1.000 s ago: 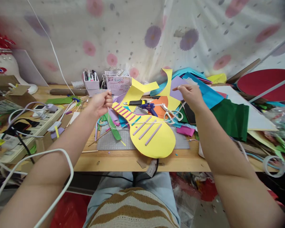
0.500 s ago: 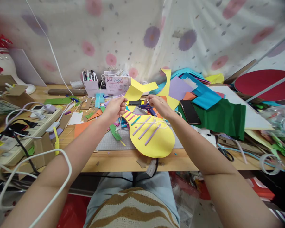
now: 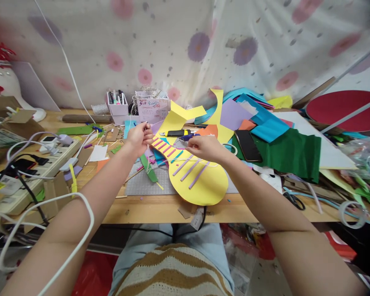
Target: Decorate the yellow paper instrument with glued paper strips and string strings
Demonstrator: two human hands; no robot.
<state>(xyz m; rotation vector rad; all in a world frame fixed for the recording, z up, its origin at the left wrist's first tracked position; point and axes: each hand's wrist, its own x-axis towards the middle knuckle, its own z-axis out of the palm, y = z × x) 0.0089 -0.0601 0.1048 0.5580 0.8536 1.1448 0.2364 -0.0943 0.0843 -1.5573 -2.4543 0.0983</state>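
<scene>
A yellow paper guitar with purple strips on its body and pink strips on its neck lies on a grey cutting mat. My left hand is raised over the top of the neck, fingers pinched on a thin white string that hangs down from it. My right hand hovers over the upper body of the guitar, fingers pinched together on the same string, which trails across the purple strips. A blue glue gun lies just beyond the right fingertips.
Coloured paper and green felt pile up at the right, with a dark phone on them. A utility knife, pen holders, a power strip with cables, black scissors and a tape roll crowd the wooden desk.
My right hand came in from the purple paper at the right to the guitar's upper body. Both hands met at the string, then my left hand drew back left and up.
</scene>
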